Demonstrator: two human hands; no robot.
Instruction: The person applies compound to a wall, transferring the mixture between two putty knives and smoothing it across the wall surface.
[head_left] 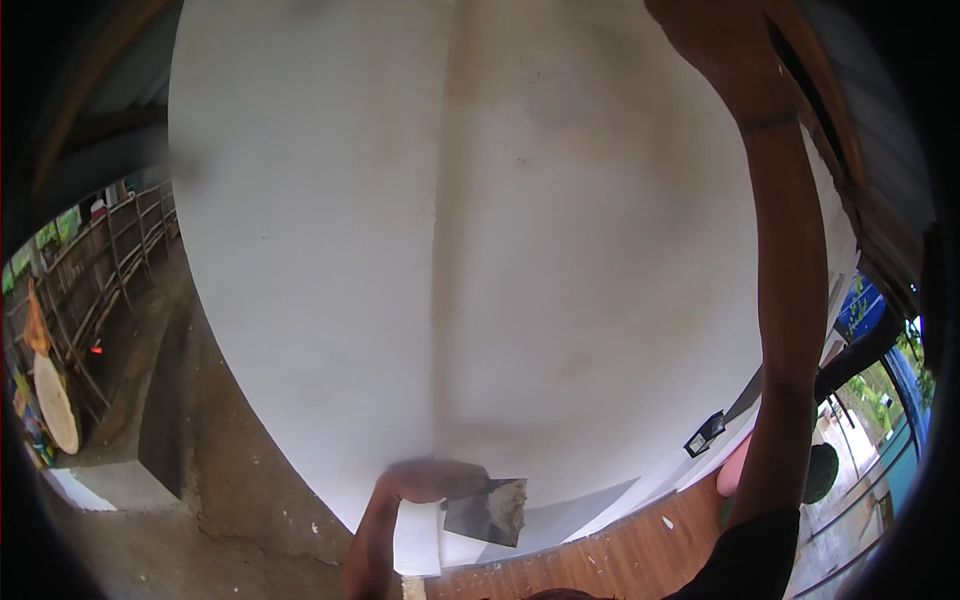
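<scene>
A large white wall (300, 220) with a vertical seam and faint stains fills the middle of the view. Low on it, my left hand (435, 480) is closed on a flat metal scraper (490, 510) with a smudged, uneven face. High at the right, my right hand (715, 45) is raised against the wall; its fingers are cut off by the top edge, so whether it holds anything is hidden.
Left are a concrete floor (240, 460), a low ledge (120, 465), a stick fence (115, 230) and a pale oval board (55, 400). A wooden floor (570, 565) runs below the wall. At right are a black fitting (704, 433), railings and blue sheeting (860, 305). Metal roofing hangs overhead.
</scene>
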